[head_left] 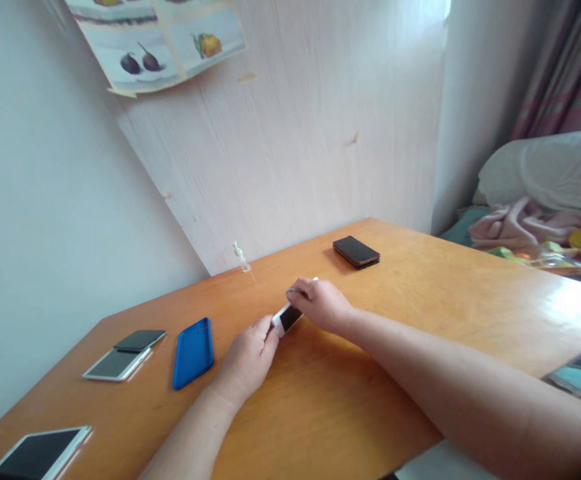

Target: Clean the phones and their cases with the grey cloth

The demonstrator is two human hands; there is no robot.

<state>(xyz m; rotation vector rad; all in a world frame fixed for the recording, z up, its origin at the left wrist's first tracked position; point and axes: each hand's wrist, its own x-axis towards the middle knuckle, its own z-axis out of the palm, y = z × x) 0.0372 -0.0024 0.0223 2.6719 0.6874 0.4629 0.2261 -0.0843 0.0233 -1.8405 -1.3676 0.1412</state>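
Observation:
A white phone (289, 319) with a dark screen is tilted above the table, between my two hands. My left hand (252, 353) grips its near end, thumb and fingers closed on the white edge. Over its far part lies my right hand (322, 305), fingers curled and pressed to the edge. A small greyish bit shows at the right fingertips; I cannot make out what it is. The phone's far end is mostly hidden by the right hand. Left of my left hand, a blue phone case (193, 353) lies open side up.
On the wooden table (320, 413), a white tablet (115, 365) has a dark phone (139, 341) across its top. Another white tablet (40, 453) lies front left. A dark phone in a case (356, 252) lies at the back, and a small pump bottle (241, 257) stands near the wall.

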